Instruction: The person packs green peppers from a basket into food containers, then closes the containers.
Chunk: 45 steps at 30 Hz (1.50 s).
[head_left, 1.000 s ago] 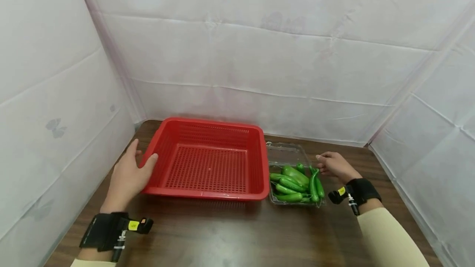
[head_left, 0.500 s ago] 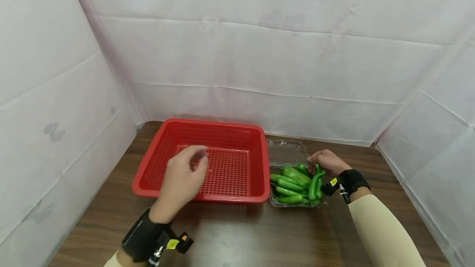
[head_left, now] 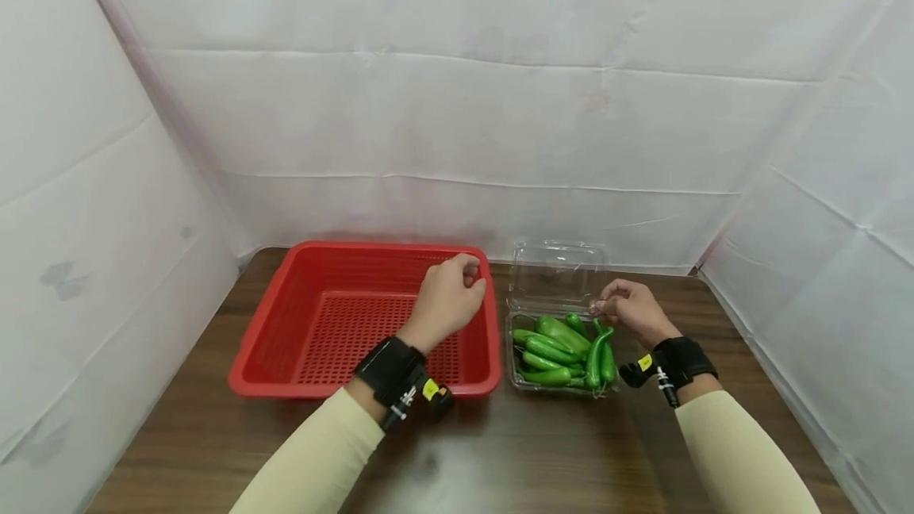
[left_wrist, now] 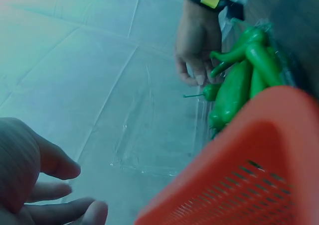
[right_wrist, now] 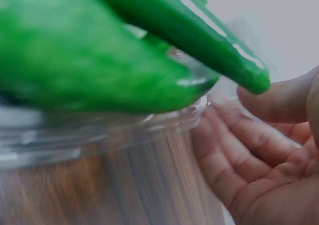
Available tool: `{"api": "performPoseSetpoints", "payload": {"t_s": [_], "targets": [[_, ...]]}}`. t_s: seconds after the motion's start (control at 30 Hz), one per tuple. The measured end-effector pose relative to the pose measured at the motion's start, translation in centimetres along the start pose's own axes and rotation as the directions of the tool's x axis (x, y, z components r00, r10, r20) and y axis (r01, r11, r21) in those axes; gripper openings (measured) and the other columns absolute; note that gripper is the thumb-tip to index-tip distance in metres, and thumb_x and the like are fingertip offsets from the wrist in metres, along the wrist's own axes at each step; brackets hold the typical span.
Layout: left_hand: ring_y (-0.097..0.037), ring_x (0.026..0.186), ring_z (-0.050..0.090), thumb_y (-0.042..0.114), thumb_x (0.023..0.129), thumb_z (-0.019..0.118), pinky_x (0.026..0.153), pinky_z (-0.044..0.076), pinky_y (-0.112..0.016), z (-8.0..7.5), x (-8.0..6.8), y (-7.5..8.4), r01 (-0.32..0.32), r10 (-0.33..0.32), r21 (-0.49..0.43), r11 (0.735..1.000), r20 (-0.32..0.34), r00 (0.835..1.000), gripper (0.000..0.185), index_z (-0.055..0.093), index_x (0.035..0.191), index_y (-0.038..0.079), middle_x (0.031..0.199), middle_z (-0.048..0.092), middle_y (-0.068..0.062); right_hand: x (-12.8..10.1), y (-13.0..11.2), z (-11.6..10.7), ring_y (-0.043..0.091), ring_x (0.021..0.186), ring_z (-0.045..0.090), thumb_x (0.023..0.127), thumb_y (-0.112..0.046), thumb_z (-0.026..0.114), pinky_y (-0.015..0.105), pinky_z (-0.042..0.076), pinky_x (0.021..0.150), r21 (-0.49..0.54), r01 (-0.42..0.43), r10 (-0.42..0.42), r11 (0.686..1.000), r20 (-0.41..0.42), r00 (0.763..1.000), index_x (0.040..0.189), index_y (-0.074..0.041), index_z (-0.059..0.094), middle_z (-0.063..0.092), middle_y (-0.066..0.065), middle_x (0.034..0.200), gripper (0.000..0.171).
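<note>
Left hand (head_left: pixel 448 300) over my red basket's (head_left: pixel 286 324) right rim, holding nothing | right hand (head_left: pixel 628 309) at clear clamshell's (head_left: pixel 557 268) right edge | green peppers (head_left: pixel 564 347) inside | brown table (head_left: pixel 500 458)

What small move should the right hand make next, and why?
Probably lift the pepper clear of the tray and carry it left toward the basket. The right hand seems to pinch its stem, the lid stands open, and the left hand hovers above the basket's right side, holding nothing.
</note>
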<state>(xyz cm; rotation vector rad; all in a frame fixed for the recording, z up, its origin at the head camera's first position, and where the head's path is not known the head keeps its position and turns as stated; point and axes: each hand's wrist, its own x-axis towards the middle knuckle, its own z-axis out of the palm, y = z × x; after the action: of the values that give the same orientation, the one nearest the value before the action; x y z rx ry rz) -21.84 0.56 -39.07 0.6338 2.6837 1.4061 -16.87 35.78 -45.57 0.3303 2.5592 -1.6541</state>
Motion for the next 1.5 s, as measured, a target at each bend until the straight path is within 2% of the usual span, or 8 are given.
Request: {"api": "performPoseSetpoints", "payload": {"t_s": [0.23,0.43,0.63,0.9,1.07,1.23,1.33,1.5], "targets": [[-0.019,0.061,0.05,0.017,0.101,0.063,0.067,0.051,-0.037,2.0,1.6,1.5,-0.065,0.062,0.041,0.997,0.066,0.996,0.065,0.038,0.161,0.01,0.143,0.064,-0.016,-1.0,1.1,0.7,0.001,0.096,0.071,0.1,-0.007,0.068,0.027,0.06,0.082,-0.065,0.212,-0.218,0.975,-0.117,0.969,0.106,0.003,0.063,0.07,0.029,0.124,0.013],[-0.024,0.105,0.066,0.013,0.103,0.06,0.085,0.053,-0.035,4.4,0.2,2.1,-0.167,0.133,0.129,0.977,0.238,0.962,0.077,0.019,0.168,0.018,0.17,0.035,-0.008,-2.1,2.7,1.8,0.001,0.097,0.069,0.096,-0.006,0.073,0.019,0.058,0.082,-0.097,0.335,-0.349,0.937,-0.223,0.91,0.104,0.009,0.068,0.067,0.03,0.123,0.017],[-0.026,0.123,0.067,0.012,0.101,0.063,0.099,0.058,-0.037,6.0,-2.4,1.3,-0.298,0.262,0.269,0.916,0.162,0.951,0.055,0.047,0.154,0.004,0.152,0.055,-0.014,-3.7,3.3,2.5,0.0,0.093,0.068,0.096,-0.009,0.073,0.019,0.056,0.081,-0.128,0.283,-0.307,0.951,-0.269,0.913,0.104,0.004,0.07,0.074,0.002,0.107,0.015],[-0.034,0.127,0.06,0.023,0.095,0.069,0.081,0.064,-0.035,8.3,-5.8,0.6,-0.377,0.394,0.627,0.682,0.12,0.911,0.056,0.057,0.148,0.009,0.136,0.065,-0.018,-6.3,4.5,3.3,-0.008,0.111,0.059,0.103,-0.005,0.058,0.016,0.052,0.087,0.054,0.239,-0.224,0.97,-0.193,0.955,0.138,0.005,0.056,0.064,-0.021,0.123,0.037],[-0.035,0.124,0.064,0.032,0.091,0.076,0.079,0.064,-0.032,9.6,-7.5,0.4,-0.377,0.414,0.718,0.585,0.135,0.9,0.056,0.065,0.139,0.007,0.133,0.066,-0.023,-6.4,4.8,5.0,-0.012,0.118,0.051,0.104,-0.021,0.064,0.009,0.045,0.089,-0.008,0.178,-0.176,0.984,-0.208,0.962,0.149,0.0,0.046,0.057,0.003,0.144,0.052],[-0.036,0.13,0.064,0.044,0.09,0.076,0.1,0.059,-0.037,10.9,-8.6,0.5,-0.372,0.417,0.797,0.476,0.169,0.893,0.063,0.065,0.139,0.007,0.138,0.066,-0.023,-6.1,4.1,6.1,0.019,0.141,0.045,0.105,-0.031,0.062,0.016,0.041,0.098,0.002,0.052,-0.049,0.999,-0.261,0.964,0.156,-0.003,0.035,0.039,0.02,0.162,0.064],[-0.044,0.135,0.059,0.042,0.092,0.071,0.108,0.054,-0.047,11.7,-9.3,0.6,-0.374,0.374,0.773,0.513,0.191,0.908,0.066,0.059,0.146,0.005,0.146,0.059,-0.027,-6.2,4.0,6.4,0.031,0.149,0.038,0.104,-0.036,0.063,0.033,0.039,0.109,-0.011,0.011,-0.013,1.0,-0.287,0.958,0.155,-0.003,0.032,0.036,0.022,0.163,0.068],[-0.061,0.137,0.047,0.037,0.097,0.069,0.101,0.056,-0.056,13.0,-10.5,-0.3,-0.305,0.248,0.595,0.744,0.178,0.952,0.072,0.041,0.16,0.015,0.162,0.036,-0.033,-6.6,4.2,6.6,0.019,0.14,0.042,0.105,-0.037,0.062,0.039,0.038,0.109,-0.012,-0.007,0.003,1.0,-0.325,0.946,0.145,-0.003,0.042,0.047,0.015,0.152,0.056]]}}
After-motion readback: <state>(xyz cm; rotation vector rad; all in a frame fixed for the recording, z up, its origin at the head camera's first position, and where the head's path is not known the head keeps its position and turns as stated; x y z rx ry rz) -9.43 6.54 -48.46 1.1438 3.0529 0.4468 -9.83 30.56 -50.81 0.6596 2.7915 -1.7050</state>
